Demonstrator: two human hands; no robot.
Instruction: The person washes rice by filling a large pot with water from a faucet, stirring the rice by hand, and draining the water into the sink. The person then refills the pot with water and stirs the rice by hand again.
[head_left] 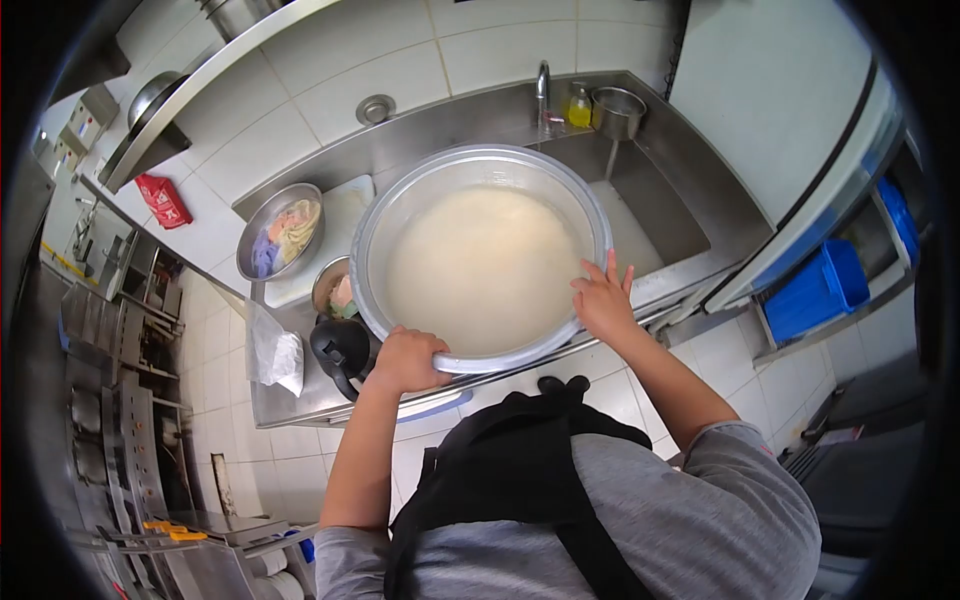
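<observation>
A large round metal basin [480, 362] rests over the steel sink counter, filled with cloudy, whitish liquid [485, 265]. Its near left rim is gripped by my left hand [408, 360], with the fingers wrapped over the edge. On the right side of the rim lies my right hand [604, 300], its fingers spread and touching the edge. Just left of the basin stand a black-lidded jug [341, 348] and a small metal bowl [325, 285] with pinkish contents, partly hidden by the basin.
A steel bowl of coloured cloths or strips [286, 232] sits on a white board [345, 205] at the left. Behind are a faucet [543, 95], a yellow soap bottle [580, 106] and a metal pot [618, 115]. Blue bins [820, 290] stand at the right.
</observation>
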